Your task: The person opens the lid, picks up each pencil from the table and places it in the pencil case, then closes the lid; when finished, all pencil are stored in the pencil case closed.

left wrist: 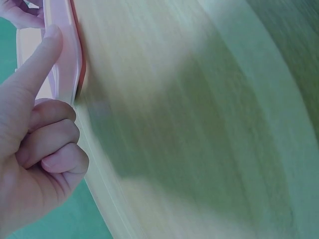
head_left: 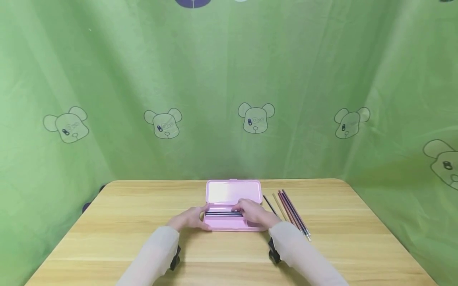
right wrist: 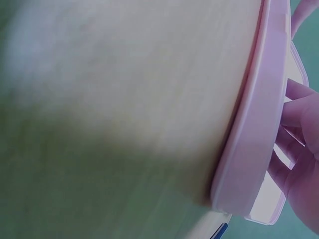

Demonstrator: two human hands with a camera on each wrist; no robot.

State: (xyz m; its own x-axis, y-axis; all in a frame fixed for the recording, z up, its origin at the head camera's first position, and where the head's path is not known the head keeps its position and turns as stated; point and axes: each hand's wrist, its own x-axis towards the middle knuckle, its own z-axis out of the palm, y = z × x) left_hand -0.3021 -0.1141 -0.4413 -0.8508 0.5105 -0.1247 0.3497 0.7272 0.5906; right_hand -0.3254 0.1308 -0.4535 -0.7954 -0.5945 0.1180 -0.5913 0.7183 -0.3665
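A pink pencil case [head_left: 225,223] lies on the table with its lid [head_left: 234,191] opened back. Several dark pencils [head_left: 223,214] lie lengthwise inside it. My left hand [head_left: 191,217] grips the left end of the case, thumb near the front corner; in the left wrist view the other fingers are curled beside the case [left wrist: 69,50]. My right hand [head_left: 254,211] reaches over the right part of the case, bent fingers down at the right ends of the pencils. In the right wrist view the fingertips are hidden behind the case wall [right wrist: 254,129]; whether they pinch a pencil I cannot tell.
Right of the case, several loose pencils [head_left: 291,210] lie slanted on the wooden table [head_left: 136,222], close to my right forearm. A black pencil [head_left: 270,204] and a tan pencil [head_left: 279,205] lie nearest the case. A green curtain [head_left: 211,155] hangs behind the table's far edge.
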